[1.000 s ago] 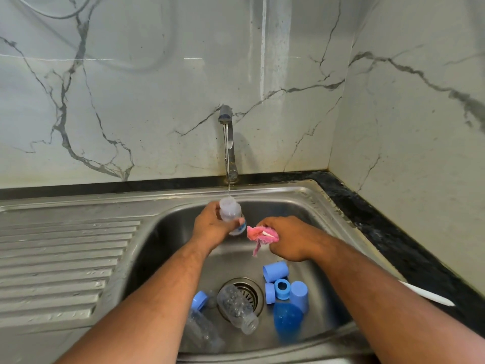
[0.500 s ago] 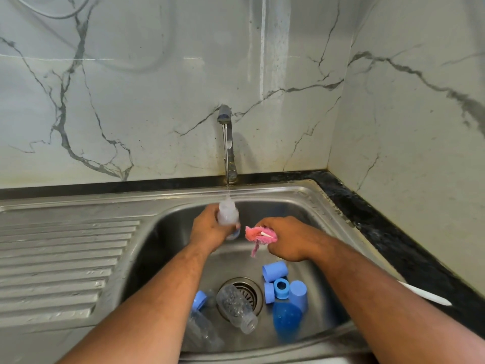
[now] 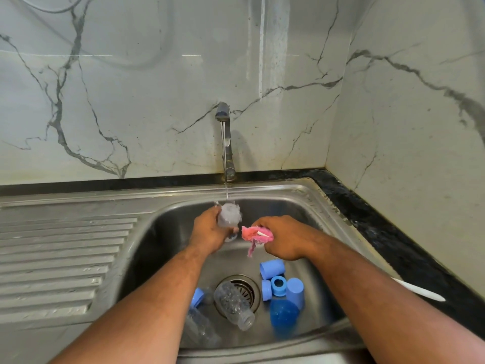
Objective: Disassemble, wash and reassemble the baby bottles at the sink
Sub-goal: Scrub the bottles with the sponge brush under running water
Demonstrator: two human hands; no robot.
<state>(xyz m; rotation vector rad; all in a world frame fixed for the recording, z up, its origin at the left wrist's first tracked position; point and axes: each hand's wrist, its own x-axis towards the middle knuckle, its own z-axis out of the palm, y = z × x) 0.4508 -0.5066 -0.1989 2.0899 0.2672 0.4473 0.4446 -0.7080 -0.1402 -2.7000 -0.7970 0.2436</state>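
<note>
Head view: left hand (image 3: 207, 233) fingers wrapped a clear bottle (image 3: 228, 216) under water (image 3: 225, 166); right hand (image 3: 284, 239) fingers gripped a pink brush (image 3: 254, 233).

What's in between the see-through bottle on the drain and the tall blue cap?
A blue ring on its edge and a second blue ring, hole up, lie between the bottle and the cap. The head view shows it.
</note>
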